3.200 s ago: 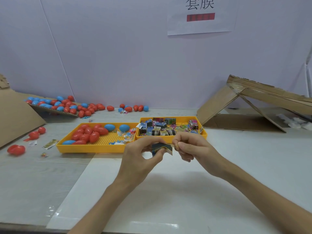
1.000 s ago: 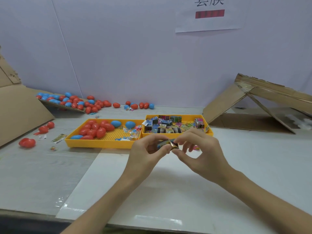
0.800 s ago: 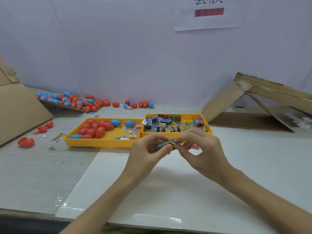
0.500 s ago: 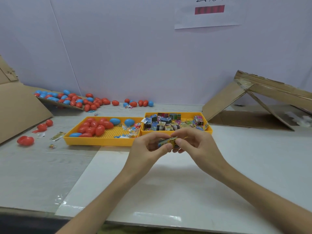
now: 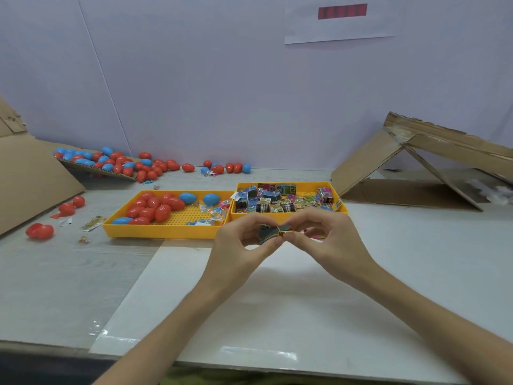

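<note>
A person at a packing counter (image 5: 55, 287) works a small printed paper carton (image 5: 270, 232) between both hands, lifted just above the white sheet (image 5: 277, 315) and just near of the right yellow tray (image 5: 342, 209). The left hand (image 5: 236, 254) pinches the carton's left end, its fingers (image 5: 268, 244) curled narrowly round it. The right hand (image 5: 333, 245) pinches the right end at a yellow edge, with its other fingers loosely bent.

The piece looks feather-light and thin, a soft, creasable card that would crush or tear under a hard squeeze, and its glossy print may slip. By the look of it, the safest hold is at the folded edges and corners, with fingertips only, not across the flat faces.

In the tray behind the hands lie many little boxes (image 5: 273, 202) of the same kind, already formed. The left yellow tray (image 5: 161, 232) holds red and blue plastic eggs (image 5: 151, 209) and some small wrapped toys, and more eggs (image 5: 116, 162) are scattered along the far wall at left. A torn cardboard box (image 5: 416, 162) leans open at far right.
</note>
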Demonstrator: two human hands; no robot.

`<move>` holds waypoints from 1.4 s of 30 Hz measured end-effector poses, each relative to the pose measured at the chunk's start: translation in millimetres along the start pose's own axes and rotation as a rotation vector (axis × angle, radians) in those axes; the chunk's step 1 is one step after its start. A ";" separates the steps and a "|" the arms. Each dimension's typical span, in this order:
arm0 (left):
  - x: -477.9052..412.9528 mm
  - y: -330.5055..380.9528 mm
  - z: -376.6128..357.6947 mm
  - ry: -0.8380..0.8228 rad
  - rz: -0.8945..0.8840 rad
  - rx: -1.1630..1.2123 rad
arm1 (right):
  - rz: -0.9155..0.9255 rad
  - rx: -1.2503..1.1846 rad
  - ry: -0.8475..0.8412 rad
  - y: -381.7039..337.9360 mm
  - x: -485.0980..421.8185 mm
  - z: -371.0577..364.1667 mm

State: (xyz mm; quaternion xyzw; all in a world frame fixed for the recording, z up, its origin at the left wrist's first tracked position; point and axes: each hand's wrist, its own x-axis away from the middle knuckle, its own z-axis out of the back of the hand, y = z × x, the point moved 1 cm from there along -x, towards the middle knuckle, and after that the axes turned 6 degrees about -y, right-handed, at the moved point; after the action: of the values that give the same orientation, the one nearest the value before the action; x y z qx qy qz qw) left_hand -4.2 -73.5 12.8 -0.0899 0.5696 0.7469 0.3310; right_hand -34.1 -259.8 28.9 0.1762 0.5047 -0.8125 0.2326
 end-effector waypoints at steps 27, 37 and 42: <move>3.2 9.3 -0.6 0.019 0.008 0.106 | -0.016 -0.102 -0.049 -4.1 -1.1 -0.7; 2.5 5.5 -3.4 -0.026 0.029 0.107 | -0.138 -0.308 -0.141 -3.7 -3.2 0.9; 3.0 1.3 -3.0 -0.127 0.018 0.144 | -0.142 -0.271 -0.151 -0.8 -1.2 -3.4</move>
State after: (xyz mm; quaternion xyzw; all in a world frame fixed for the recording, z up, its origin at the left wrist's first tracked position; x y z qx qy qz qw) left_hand -7.9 -75.2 11.3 -0.0130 0.6006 0.7111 0.3652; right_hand -33.3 -256.1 28.7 0.0458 0.6019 -0.7623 0.2336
